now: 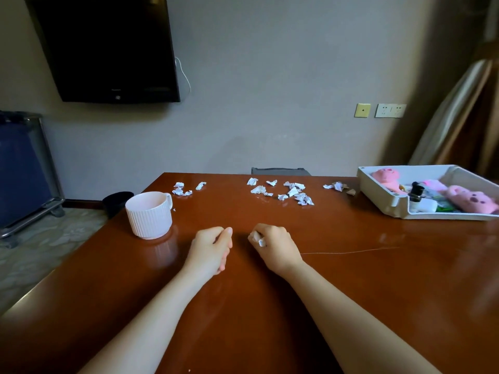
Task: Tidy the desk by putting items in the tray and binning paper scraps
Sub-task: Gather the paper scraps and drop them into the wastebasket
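The right hand is clenched on a white scrap. Bits of it stick out between the fingers. The hand squeezes it tight, most likely so no bit falls out on the way to the bin. The left hand sits just left of that grip, on the desk. Its fingers are curled in and no paper shows in it, so I cannot tell if it holds something. More scraps lie past the grip, near the far edge, with a small bunch far off to the left and another far off to the right. They are not picked up yet. A white mug stands to the left of the grip, just past the left hand. It is not in the tray. The tray is well off to the right and farther away, and pink toys lie in it. A dark round tub sits beyond the mug, off the desk edge. It may be the bin, so I think the held scrap goes that way, across the left hand.
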Tool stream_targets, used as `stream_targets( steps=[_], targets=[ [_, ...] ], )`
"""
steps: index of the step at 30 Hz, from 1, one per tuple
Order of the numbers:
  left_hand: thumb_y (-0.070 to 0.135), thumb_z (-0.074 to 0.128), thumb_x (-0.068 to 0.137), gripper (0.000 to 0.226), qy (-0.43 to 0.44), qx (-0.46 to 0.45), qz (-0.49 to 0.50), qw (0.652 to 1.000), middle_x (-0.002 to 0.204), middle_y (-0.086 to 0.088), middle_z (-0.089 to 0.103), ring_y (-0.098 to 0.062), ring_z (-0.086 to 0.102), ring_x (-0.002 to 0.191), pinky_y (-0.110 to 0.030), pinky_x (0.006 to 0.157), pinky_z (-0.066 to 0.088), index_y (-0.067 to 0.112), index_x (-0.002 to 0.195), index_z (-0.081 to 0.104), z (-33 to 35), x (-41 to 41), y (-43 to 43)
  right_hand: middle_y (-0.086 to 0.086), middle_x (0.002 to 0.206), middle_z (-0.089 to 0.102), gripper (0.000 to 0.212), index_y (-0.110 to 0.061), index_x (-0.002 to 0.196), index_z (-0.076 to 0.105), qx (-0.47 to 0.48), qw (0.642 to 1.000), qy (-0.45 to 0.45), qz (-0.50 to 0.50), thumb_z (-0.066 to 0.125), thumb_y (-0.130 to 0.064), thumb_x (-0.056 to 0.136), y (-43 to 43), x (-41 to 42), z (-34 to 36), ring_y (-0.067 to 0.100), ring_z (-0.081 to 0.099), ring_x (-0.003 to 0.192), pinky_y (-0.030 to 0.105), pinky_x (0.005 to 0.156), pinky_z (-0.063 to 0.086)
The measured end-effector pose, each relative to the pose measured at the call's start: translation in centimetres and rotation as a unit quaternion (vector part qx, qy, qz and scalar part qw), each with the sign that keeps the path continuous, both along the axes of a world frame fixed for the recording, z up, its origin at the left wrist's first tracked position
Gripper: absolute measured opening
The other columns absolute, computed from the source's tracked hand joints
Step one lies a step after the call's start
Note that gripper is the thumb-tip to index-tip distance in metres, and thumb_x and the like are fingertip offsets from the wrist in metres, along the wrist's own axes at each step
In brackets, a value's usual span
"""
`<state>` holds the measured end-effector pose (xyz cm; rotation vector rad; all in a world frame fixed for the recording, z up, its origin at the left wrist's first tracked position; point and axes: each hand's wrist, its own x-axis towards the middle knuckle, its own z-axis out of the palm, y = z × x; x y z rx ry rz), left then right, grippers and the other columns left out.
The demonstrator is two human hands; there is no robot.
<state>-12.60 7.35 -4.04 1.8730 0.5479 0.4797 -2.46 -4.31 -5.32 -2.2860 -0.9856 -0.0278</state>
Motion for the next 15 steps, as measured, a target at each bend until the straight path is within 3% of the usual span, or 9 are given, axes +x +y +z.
stream_targets(
  steps=[4, 9, 12, 15],
  targets=[
    [0.027, 0.046, 0.098, 0.036, -0.012, 0.007, -0.043, 0.999, 0.054, -0.003, 0.047, -0.011, 0.042, 0.043, -0.015, 0.041, 0.034, 0.011, 0.066, 0.053, 1.6, 0.4, -3.3, 0.007, 0.085, 0.068, 0.019, -0.008, 0.090, 0.067, 0.053, 0.998, 0.028, -0.027, 0.053, -0.021, 0.094, -3.2, 0.4, 1.6, 0.018, 0.061, 0.071, 0.026, 0.060, 0.048],
    [0.027, 0.046, 0.098, 0.034, -0.026, 0.017, -0.114, 0.993, 0.054, -0.003, 0.047, -0.010, 0.042, 0.043, -0.015, 0.040, 0.035, 0.010, 0.070, 0.055, 3.9, 1.0, -7.8, 0.003, 0.096, 0.071, 0.020, -0.005, 0.097, 0.071, 0.103, 0.992, 0.031, -0.071, 0.057, -0.018, 0.093, -8.4, 1.3, 4.3, 0.014, 0.065, 0.082, 0.026, 0.070, 0.052],
    [0.026, 0.045, 0.098, 0.035, -0.033, 0.010, -0.144, 0.989, 0.054, -0.003, 0.044, -0.010, 0.039, 0.042, -0.016, 0.039, 0.032, 0.008, 0.070, 0.053, 4.7, 1.3, -10.1, -0.009, 0.078, 0.064, 0.017, -0.008, 0.093, 0.071, 0.110, 0.990, 0.029, -0.085, 0.059, -0.019, 0.092, -11.2, 1.5, 4.9, 0.001, 0.057, 0.067, 0.009, 0.054, 0.042],
    [0.025, 0.044, 0.099, 0.035, -0.034, -0.010, -0.158, 0.987, 0.053, -0.002, 0.041, -0.010, 0.036, 0.041, -0.016, 0.039, 0.029, 0.008, 0.069, 0.052, 4.8, 1.6, -11.8, -0.009, 0.072, 0.061, 0.017, -0.009, 0.090, 0.070, 0.098, 0.990, 0.027, -0.095, 0.060, -0.023, 0.091, -13.1, 1.3, 5.1, 0.004, 0.054, 0.063, 0.010, 0.050, 0.037]
  ],
)
